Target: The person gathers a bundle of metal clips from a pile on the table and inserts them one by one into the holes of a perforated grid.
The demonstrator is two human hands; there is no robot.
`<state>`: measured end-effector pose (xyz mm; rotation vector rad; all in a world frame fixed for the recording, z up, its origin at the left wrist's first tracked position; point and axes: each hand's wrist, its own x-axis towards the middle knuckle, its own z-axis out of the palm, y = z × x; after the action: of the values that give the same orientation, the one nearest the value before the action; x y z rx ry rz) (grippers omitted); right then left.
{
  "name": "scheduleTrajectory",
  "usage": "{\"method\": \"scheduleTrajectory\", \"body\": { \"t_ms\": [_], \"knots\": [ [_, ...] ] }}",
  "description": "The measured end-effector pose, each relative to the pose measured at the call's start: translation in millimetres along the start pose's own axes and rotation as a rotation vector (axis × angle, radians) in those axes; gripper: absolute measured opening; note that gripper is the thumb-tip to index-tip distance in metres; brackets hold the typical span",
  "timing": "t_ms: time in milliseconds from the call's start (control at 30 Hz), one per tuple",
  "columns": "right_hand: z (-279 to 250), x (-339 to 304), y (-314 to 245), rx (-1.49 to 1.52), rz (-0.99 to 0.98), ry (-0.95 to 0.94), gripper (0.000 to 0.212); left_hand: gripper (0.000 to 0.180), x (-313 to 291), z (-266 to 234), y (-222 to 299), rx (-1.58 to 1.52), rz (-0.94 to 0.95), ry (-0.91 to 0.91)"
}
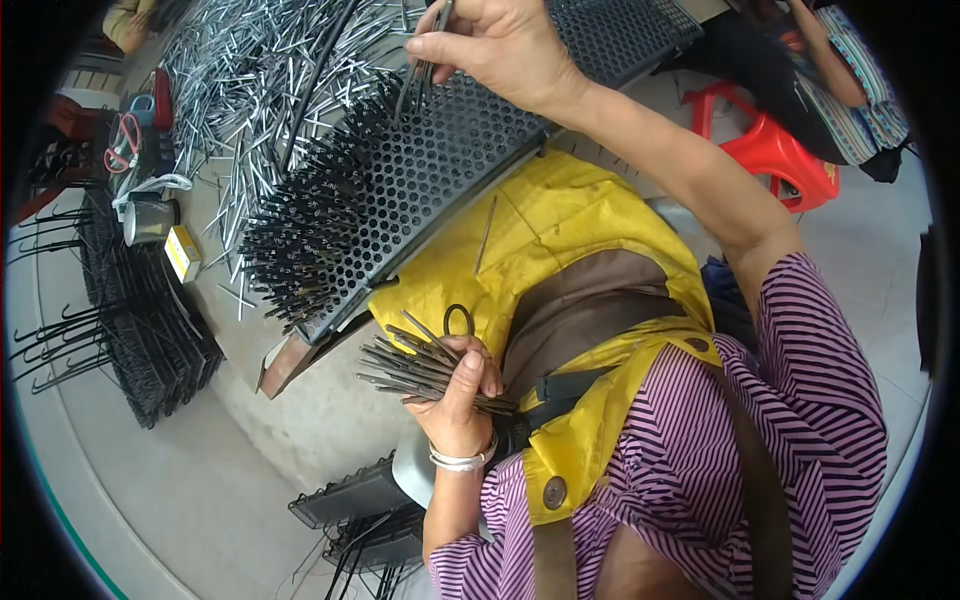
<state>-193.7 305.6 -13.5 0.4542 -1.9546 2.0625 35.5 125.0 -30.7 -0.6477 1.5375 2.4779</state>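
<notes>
My left hand (457,408) is closed around a fanned bundle of thin dark metal rods (408,370), low in front of the yellow apron (550,210). A dark ring (458,318) shows just above those fingers. Farther off, my right hand (515,55) pinches a few dark metal rods (404,95) over a black perforated tray (470,140). Their lower ends reach down to the tray's holes; whether they are inside cannot be made out. Many dark rods (310,225) stand densely packed in the tray's left part. One loose rod (486,235) lies on the apron.
Silver rods (290,70) lie heaped behind the tray. To the left are a metal cup (150,220), a small yellow box (183,253), red-handled scissors (124,145) and stacked black hooked racks (150,330). At right, another person's patterned sleeve (860,75) shows near a red stool (765,150).
</notes>
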Motion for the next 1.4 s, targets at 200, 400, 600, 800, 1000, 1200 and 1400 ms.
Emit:
{"method": "scheduleTrajectory", "body": {
  "t_ms": [200,400,600,800,1000,1200,1400],
  "knots": [
    [7.8,7.0,10.0,-0.261,-0.124,-0.160,0.010,0.018,0.2,1.1,0.0,-0.060,-0.021,0.010],
    [12.4,19.2,21.3,-0.378,-0.334,-0.267,0.014,0.019,1.4,1.2,-1.8,-0.097,-0.036,0.003],
    [17.0,23.9,22.1,-0.399,-0.357,-0.292,0.015,0.019,1.7,-0.3,-3.0,-0.098,-0.038,0.006],
    [13.5,18.6,26.0,-0.389,-0.290,-0.254,0.014,0.021,2.5,-2.3,-5.5,-0.043,-0.033,-0.007],
    [19.6,17.0,12.5,-0.496,-0.225,-0.344,0.012,0.020,3.0,-3.0,-6.6,-0.099,-0.045,0.031],
    [26.4,19.0,14.5,-0.565,-0.248,-0.328,0.006,0.020,3.6,-5.4,-9.8,-0.019,-0.042,-0.001],
    [24.3,21.3,21.7,-0.599,-0.330,-0.288,0.007,0.021,3.9,-5.6,-9.1,-0.011,-0.042,0.015]
  ]
}}
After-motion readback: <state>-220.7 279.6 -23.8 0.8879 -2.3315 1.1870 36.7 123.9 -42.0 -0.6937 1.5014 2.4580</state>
